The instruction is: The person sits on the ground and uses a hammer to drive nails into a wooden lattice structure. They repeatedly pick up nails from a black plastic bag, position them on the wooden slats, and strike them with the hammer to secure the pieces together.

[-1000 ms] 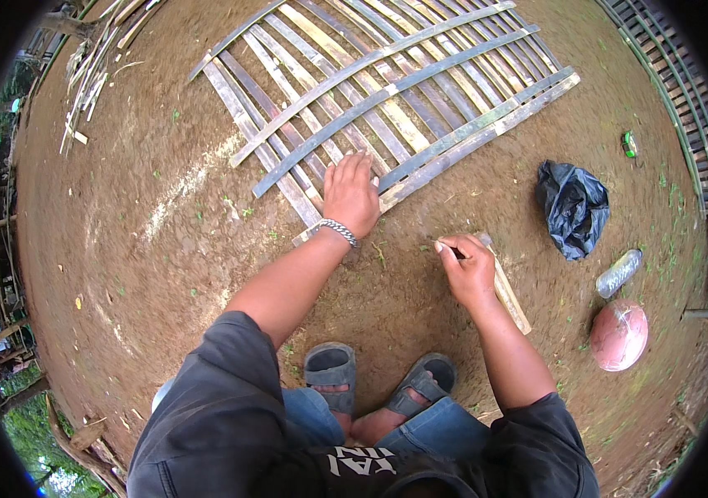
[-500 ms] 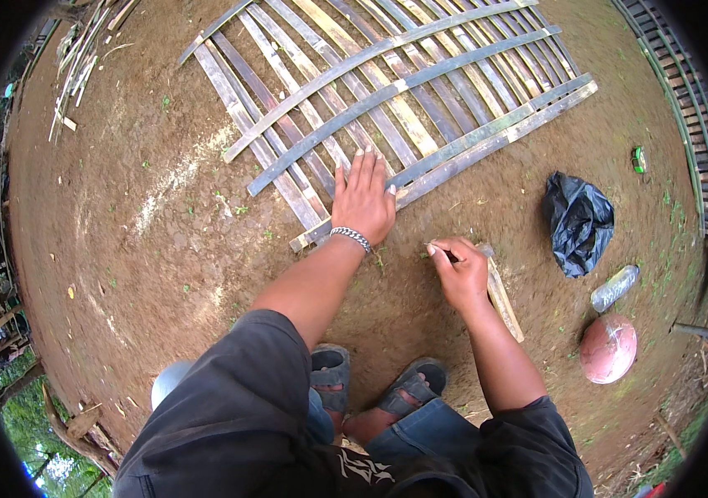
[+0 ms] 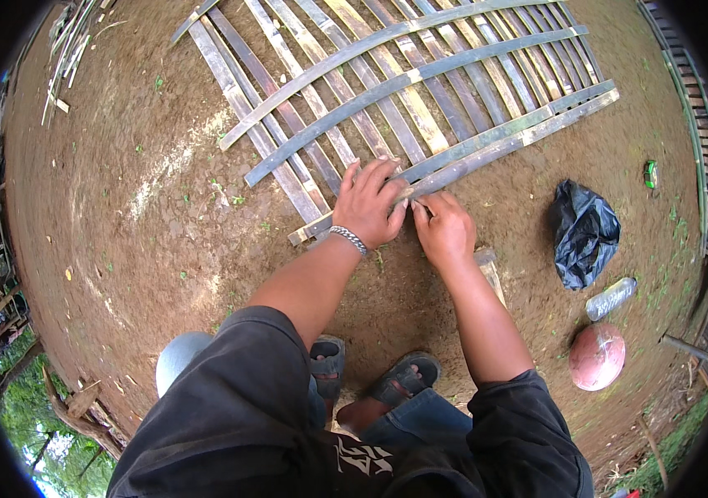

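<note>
The left hand (image 3: 373, 203) lies flat with its fingers spread, pressing down on the near end of the bamboo lattice (image 3: 387, 91); a metal bracelet (image 3: 349, 239) sits on that wrist. The right hand (image 3: 445, 228) is just beside it, touching the same spot; its fingers curl in and seem to pinch something small at the long edge strip (image 3: 503, 137), but I cannot tell what it is. The lattice lies flat on the bare dirt ground (image 3: 121, 207) in front of the person, reaching up and away from the hands.

Many flat strips already lie side by side, and three long strips cross them, so most of the weaving looks done; the hands work at the nearest corner, where the ends of the strips still stick out loose, so I think this edge is not finished yet.

A short piece of wood (image 3: 491, 270) lies just under the right hand; two sandals (image 3: 370, 378) are below the arms. Off to the right are a black plastic bag (image 3: 583, 232), a clear bottle (image 3: 611, 299), a small green can (image 3: 651, 173) and a round pink thing (image 3: 596, 357); loose sticks (image 3: 68, 54) lie far off at the upper left.
</note>
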Action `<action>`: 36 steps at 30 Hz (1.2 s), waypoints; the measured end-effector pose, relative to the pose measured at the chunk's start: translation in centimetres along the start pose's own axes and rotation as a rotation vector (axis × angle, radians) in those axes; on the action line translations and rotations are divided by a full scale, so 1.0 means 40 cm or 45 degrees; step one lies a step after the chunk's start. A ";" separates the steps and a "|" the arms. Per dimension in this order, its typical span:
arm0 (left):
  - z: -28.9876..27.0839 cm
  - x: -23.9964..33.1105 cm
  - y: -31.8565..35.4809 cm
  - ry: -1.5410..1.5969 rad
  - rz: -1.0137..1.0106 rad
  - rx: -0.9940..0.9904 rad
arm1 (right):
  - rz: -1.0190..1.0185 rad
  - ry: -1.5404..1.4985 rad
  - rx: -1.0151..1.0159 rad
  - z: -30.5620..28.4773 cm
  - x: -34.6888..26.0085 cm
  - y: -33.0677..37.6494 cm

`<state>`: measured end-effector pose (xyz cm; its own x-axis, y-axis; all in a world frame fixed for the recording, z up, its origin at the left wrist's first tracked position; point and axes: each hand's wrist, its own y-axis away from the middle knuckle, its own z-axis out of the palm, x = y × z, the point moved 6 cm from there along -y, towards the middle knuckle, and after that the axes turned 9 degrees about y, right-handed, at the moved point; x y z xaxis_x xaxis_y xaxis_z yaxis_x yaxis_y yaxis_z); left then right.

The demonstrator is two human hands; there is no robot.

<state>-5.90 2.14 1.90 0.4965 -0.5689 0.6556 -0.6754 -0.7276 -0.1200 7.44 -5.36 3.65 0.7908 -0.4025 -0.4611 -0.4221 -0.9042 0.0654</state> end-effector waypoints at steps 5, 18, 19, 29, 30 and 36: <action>-0.008 0.001 0.000 0.043 0.041 0.027 | -0.103 0.121 -0.029 0.010 -0.021 -0.023; -0.002 -0.026 -0.015 0.086 -0.098 0.065 | -0.310 0.376 -0.342 0.015 -0.044 -0.089; -0.002 -0.027 -0.017 0.081 -0.116 0.061 | -0.311 0.342 -0.357 0.013 -0.042 -0.090; -0.006 -0.017 -0.016 0.081 -0.066 0.125 | 0.141 -0.288 -0.162 0.036 0.024 -0.019; -0.005 -0.018 -0.015 0.074 -0.068 0.122 | 0.171 -0.320 -0.169 0.034 0.019 -0.019; -0.002 -0.016 -0.013 0.055 -0.069 0.139 | 0.222 -0.293 -0.170 0.038 0.019 -0.019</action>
<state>-5.92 2.90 1.57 0.5050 -0.5121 0.6948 -0.5833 -0.7958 -0.1625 7.70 -4.76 1.91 0.5839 -0.5240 -0.6200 -0.4687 -0.8412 0.2695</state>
